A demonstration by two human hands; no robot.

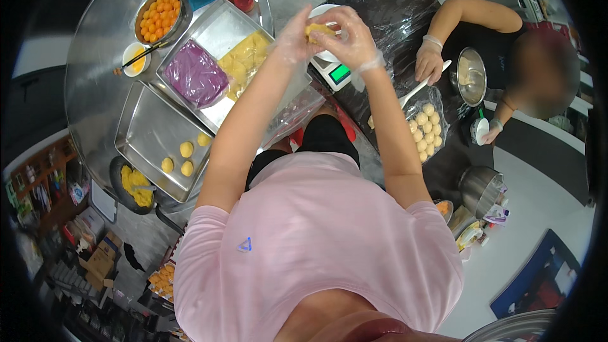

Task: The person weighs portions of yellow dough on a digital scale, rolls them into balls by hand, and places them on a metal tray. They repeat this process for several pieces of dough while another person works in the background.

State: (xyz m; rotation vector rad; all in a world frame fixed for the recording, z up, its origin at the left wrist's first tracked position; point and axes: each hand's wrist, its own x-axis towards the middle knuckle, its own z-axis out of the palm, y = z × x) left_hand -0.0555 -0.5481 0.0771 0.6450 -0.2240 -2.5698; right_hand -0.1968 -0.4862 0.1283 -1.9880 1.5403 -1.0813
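My left hand (pixel 295 38) and my right hand (pixel 354 40), both in clear plastic gloves, hold a lump of yellow paste (pixel 318 32) between them. The lump looks flattened, with my right thumb pressed on it. Beneath my hands is a digital kitchen scale (pixel 332 73) with a lit green display. A white bowl (pixel 327 56) rests on it, partly hidden by my right hand. To the left, a metal tray (pixel 209 21) holds a wrapped purple block (pixel 196 73) and a flat yellow slab (pixel 244 59). Several yellow balls (pixel 186 149) sit in a deeper steel tray (pixel 147 118).
Egg yolks fill a bowl (pixel 159 18) beside a cup (pixel 136 59) with chopsticks across it. A dark pan (pixel 135 190) contains yellow mash. Across the dark table, another person's gloved hand (pixel 429 66) holds a white spatula (pixel 422 89) near pale dough balls (pixel 427 128) and a steel bowl (pixel 471 76).
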